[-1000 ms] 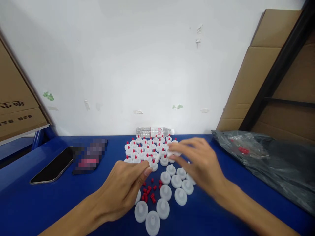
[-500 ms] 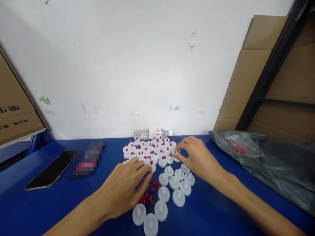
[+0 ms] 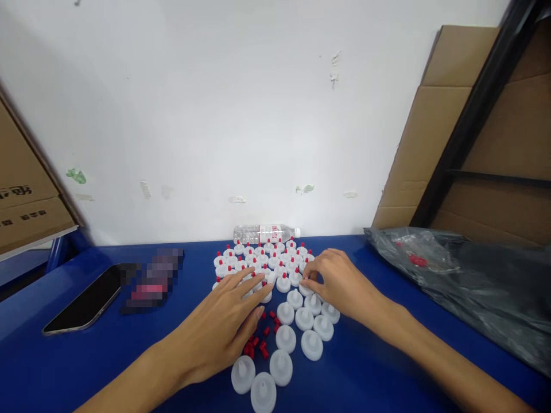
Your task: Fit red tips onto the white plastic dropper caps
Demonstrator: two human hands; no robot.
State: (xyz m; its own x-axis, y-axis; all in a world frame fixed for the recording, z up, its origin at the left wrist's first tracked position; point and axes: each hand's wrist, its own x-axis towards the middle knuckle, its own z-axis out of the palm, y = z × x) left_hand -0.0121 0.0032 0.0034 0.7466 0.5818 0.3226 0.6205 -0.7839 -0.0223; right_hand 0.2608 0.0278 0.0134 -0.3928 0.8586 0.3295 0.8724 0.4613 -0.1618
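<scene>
My left hand point(image 3: 221, 318) lies with fingers outstretched over white round caps with red tips point(image 3: 230, 261), at the left side of the group; it holds nothing visible. Thumb and index finger of my right hand point(image 3: 333, 281) are pinched at the top of a white nozzle cap point(image 3: 305, 289) on the right edge of the group; a red tip there is hidden, if any. White nozzle caps without red tips point(image 3: 305, 319) stand nearer to me. Small loose red tips point(image 3: 260, 346) lie between them and my left thumb. A small white piece point(image 3: 271, 279) lies among the red-tipped caps.
Behind the caps a clear plastic bottle point(image 3: 264, 233) lies along the white wall. A black phone point(image 3: 86, 301) and a blurred packet point(image 3: 152, 281) are on the left of the blue table point(image 3: 181, 396). On the right spreads a grey plastic bag point(image 3: 465, 281) with red pieces in clear film.
My right hand has come slightly nearer to me, from one cap to the one in front of it. The fingers of my left hand have straightened and spread over the caps.
</scene>
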